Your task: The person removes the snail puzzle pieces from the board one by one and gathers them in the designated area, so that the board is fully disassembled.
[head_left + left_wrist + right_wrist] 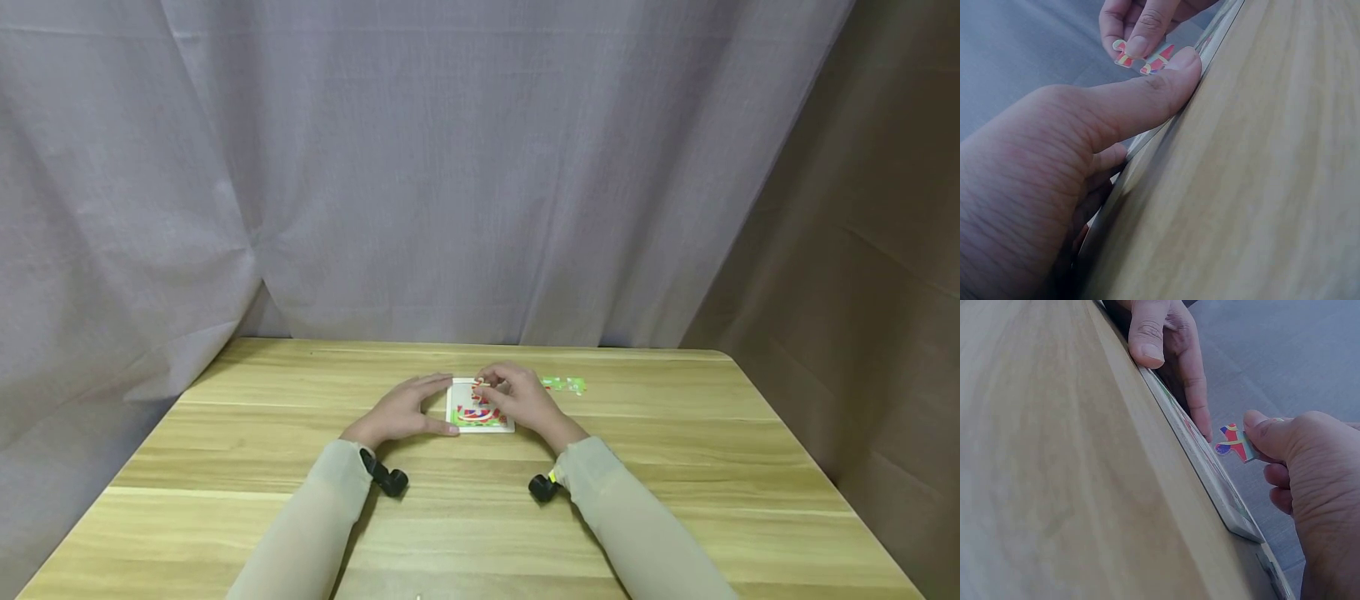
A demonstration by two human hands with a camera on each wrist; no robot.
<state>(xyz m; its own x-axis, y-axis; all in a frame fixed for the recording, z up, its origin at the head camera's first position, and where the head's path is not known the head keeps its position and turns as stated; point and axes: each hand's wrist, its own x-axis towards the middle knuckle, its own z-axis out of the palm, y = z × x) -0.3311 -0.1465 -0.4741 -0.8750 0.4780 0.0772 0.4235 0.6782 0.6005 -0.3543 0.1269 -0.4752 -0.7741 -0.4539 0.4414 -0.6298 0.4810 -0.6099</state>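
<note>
A small jigsaw tray (462, 393) with a white rim lies on the table. Joined pieces (480, 417) in red, green, white and blue fill its near part; the far part shows a bare grey base. My right hand (531, 404) pinches a red, yellow and blue puzzle piece (1232, 444) between thumb and fingers, just above the tray. In the left wrist view this puzzle piece (1125, 57) shows past my left thumb. My left hand (405, 410) is spread along the tray's left side, thumb at the near left corner and straight fingers toward the far one.
To the right of the tray, several green and white puzzle pieces (566, 384) lie on the wooden table (465, 517). A grey curtain (450, 183) hangs behind the table's far edge. Each wrist carries a small black camera.
</note>
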